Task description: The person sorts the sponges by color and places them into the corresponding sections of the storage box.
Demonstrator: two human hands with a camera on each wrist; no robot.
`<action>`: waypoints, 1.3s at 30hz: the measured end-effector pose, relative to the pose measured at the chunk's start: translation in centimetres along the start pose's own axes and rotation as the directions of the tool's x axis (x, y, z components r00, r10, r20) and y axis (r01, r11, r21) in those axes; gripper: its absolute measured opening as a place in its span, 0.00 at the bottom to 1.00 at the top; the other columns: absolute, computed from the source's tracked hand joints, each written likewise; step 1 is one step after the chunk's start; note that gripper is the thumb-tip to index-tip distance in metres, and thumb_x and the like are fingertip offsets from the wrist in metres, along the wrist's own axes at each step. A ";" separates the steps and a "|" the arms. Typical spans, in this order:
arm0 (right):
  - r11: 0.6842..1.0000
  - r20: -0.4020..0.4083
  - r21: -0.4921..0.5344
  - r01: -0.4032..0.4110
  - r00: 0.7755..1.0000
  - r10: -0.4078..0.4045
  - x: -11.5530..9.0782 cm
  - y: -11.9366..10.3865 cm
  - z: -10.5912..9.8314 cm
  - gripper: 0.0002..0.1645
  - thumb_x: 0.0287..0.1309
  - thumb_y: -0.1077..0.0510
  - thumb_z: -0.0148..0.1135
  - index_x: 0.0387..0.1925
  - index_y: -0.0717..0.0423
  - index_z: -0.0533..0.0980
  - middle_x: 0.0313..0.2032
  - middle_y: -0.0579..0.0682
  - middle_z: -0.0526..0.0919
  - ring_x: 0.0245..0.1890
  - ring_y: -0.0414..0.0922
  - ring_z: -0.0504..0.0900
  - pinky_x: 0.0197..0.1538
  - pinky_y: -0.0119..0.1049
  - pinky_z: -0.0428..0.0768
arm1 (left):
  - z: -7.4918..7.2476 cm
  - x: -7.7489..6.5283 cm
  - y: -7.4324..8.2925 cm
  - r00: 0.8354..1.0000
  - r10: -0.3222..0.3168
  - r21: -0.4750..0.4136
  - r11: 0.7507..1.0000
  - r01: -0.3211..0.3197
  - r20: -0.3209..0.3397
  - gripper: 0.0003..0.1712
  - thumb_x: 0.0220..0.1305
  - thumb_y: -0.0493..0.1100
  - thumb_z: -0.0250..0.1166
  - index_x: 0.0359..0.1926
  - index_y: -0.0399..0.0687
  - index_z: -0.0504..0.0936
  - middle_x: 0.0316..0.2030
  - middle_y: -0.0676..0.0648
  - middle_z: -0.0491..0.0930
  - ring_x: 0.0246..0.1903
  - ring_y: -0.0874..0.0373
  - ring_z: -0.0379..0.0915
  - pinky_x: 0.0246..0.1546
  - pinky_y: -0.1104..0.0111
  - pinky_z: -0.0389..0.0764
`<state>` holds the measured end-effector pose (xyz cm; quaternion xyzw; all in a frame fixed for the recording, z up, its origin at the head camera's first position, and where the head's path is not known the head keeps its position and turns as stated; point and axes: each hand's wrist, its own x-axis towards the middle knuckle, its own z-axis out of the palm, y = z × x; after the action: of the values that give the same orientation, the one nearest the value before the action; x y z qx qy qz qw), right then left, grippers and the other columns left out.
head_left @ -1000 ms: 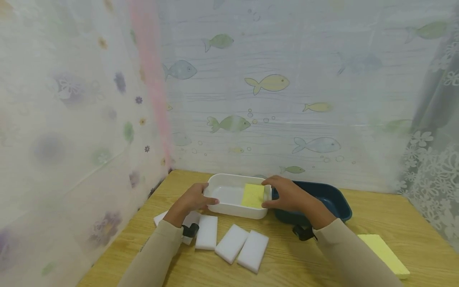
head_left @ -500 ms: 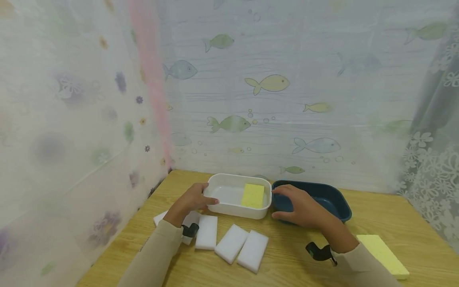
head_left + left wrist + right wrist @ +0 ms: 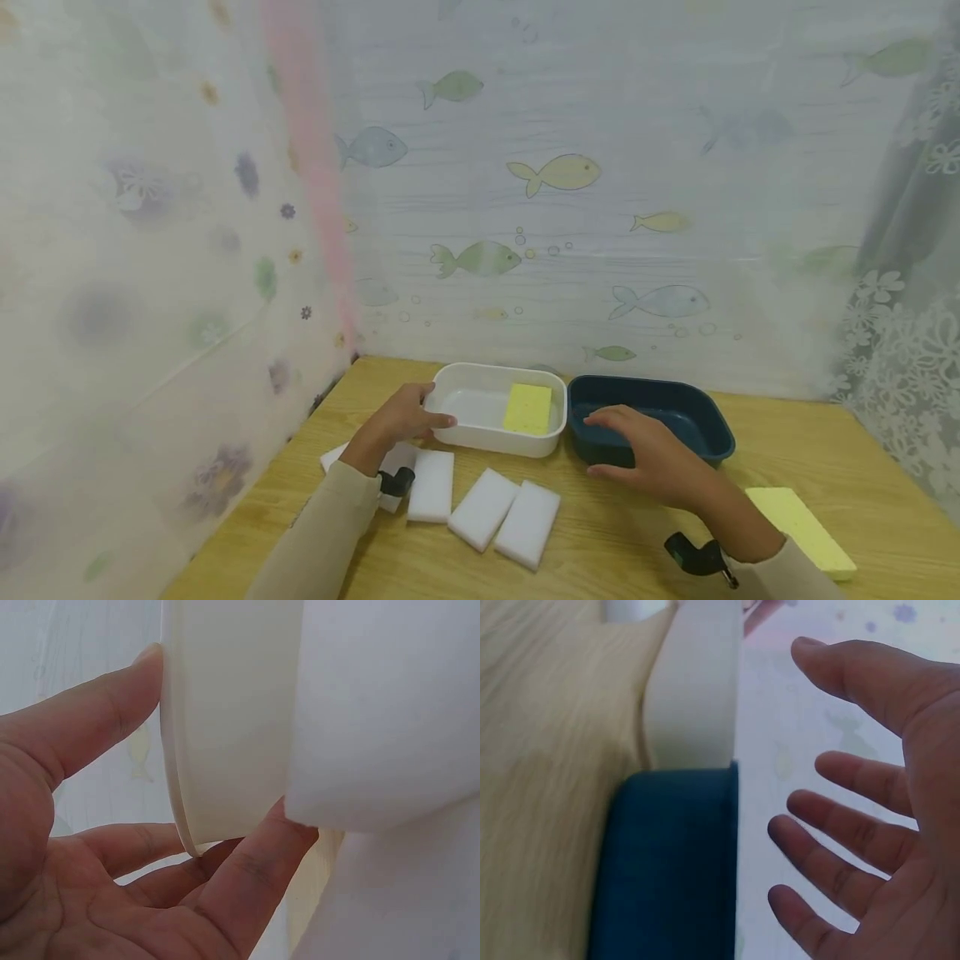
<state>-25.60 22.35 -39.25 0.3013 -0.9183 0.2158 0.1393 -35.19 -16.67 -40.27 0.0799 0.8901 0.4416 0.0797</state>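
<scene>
A white plastic basin (image 3: pixel 480 439) stands on the table, with a yellow sponge (image 3: pixel 528 408) lying inside toward its right end. My left hand (image 3: pixel 405 412) holds the basin's left end. In the left wrist view its thumb and fingers span the basin's rim (image 3: pixel 172 750), near white foam blocks that fill the right side. To the right stands a dark blue basin (image 3: pixel 708 417) with nothing in it, end to end with the white one. Over its near side hovers my right hand (image 3: pixel 656 458), fingers spread and holding nothing; the right wrist view shows the palm (image 3: pixel 930 825) away from both basins.
Several white foam blocks lie in front of the white basin, among them one block (image 3: pixel 431 487) and a tilted one (image 3: pixel 528 523). A second yellow sponge (image 3: pixel 801 533) lies at the right. A fish-print curtain (image 3: pixel 562 250) hangs behind the wooden table (image 3: pixel 600 554).
My right hand has let go of the white basin's right end and moved right and toward me, over the dark blue basin's near side. The left hand stays in place.
</scene>
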 end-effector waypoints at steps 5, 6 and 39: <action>0.998 -0.048 -0.057 0.004 0.999 -0.007 -2.1 0.7 -0.2 0.35 0.48 0.36 0.69 0.58 0.42 0.74 0.55 0.35 0.76 0.56 0.38 0.74 0.52 0.42 0.78 | 0.0 0.3 -0.1 1.000 -0.002 -0.029 1.000 0.002 -0.001 0.57 0.47 0.51 0.76 0.72 0.38 0.56 0.63 0.36 0.67 0.40 0.53 0.78 0.39 0.59 0.82; 0.998 -0.057 -0.062 -0.002 0.998 -0.001 -2.5 0.9 -0.3 0.35 0.48 0.37 0.70 0.57 0.42 0.74 0.54 0.35 0.76 0.56 0.38 0.75 0.51 0.42 0.78 | 0.0 0.3 -0.1 1.000 -0.005 -0.030 1.000 0.005 -0.002 0.57 0.46 0.51 0.76 0.72 0.38 0.56 0.63 0.36 0.67 0.41 0.53 0.78 0.39 0.60 0.82; 0.945 0.161 -0.010 -0.328 0.932 0.325 -13.2 7.9 -7.4 0.45 0.39 0.36 0.73 0.61 0.42 0.69 0.61 0.55 0.69 0.58 0.60 0.68 0.40 0.55 0.77 | 0.0 0.2 0.0 1.000 0.003 -0.040 0.999 -0.003 0.011 0.53 0.49 0.49 0.75 0.71 0.39 0.57 0.58 0.36 0.71 0.39 0.53 0.78 0.39 0.58 0.82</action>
<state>-19.26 38.16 -40.40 0.1620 -0.9619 0.2190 0.0246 -35.43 -16.67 -40.28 0.0822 0.8805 0.4590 0.0857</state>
